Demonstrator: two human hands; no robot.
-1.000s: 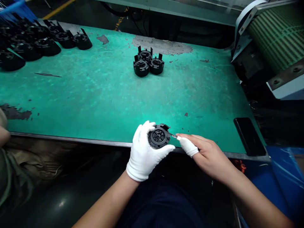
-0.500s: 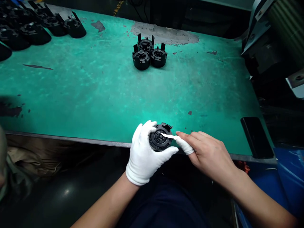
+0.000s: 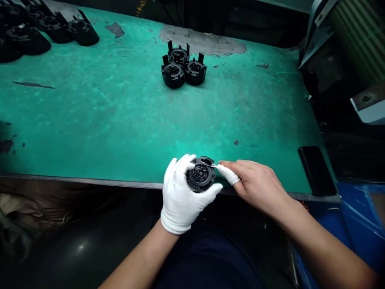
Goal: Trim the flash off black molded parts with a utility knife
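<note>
My left hand (image 3: pixel 182 192), in a white glove, is closed around a round black plastic part (image 3: pixel 201 176) at the table's front edge. The part's ringed face is turned up, and a raised tab stands on its far rim. My right hand (image 3: pixel 255 180) is bare except for a white cover on the thumb. Between thumb and forefinger it pinches a small knife (image 3: pixel 213 165), whose thin blade lies at the rim beside the tab. The knife's handle is hidden in the hand.
Three black round parts with upright tabs (image 3: pixel 173 76) stand together on the green table (image 3: pixel 120 116). Several more black parts (image 3: pixel 82 32) crowd the far left corner. A black phone (image 3: pixel 317 170) lies at the right edge, near dark machinery (image 3: pixel 325 76) and blue sheeting (image 3: pixel 357 212).
The knife blade has moved from the centre of the black part's face to its far rim by the tab. The whole view has shifted slightly. My left hand keeps its hold.
</note>
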